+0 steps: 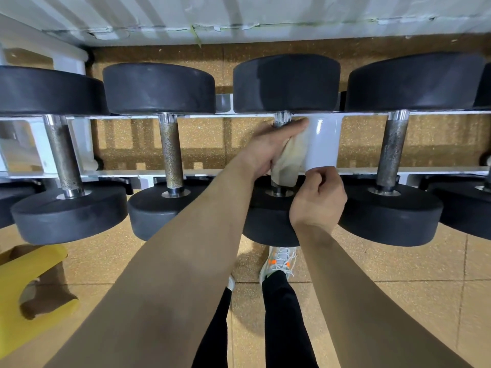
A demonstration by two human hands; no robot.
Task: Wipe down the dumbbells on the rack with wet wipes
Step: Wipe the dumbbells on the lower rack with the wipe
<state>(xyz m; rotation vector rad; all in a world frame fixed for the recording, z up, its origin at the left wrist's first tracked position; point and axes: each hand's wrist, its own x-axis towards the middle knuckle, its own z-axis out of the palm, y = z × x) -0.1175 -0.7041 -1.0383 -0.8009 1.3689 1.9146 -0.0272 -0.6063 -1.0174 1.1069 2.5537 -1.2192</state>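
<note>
Just right of frame centre, the right hand (317,200) sits nearest, fingers curled by the lower end of the wipe (288,160); whether they pinch it I cannot tell; just above, the left hand (268,148) wraps its fingers and the wipe round the handle of the dumbbell (285,83); its long axis runs up the frame across the rack (324,144).

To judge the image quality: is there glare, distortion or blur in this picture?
Head view: wide-angle distortion leans the leftmost dumbbell outward; glare whitens the rack post just right of the left hand; the wipe and the right hand look sharp, with no motion blur.
</note>
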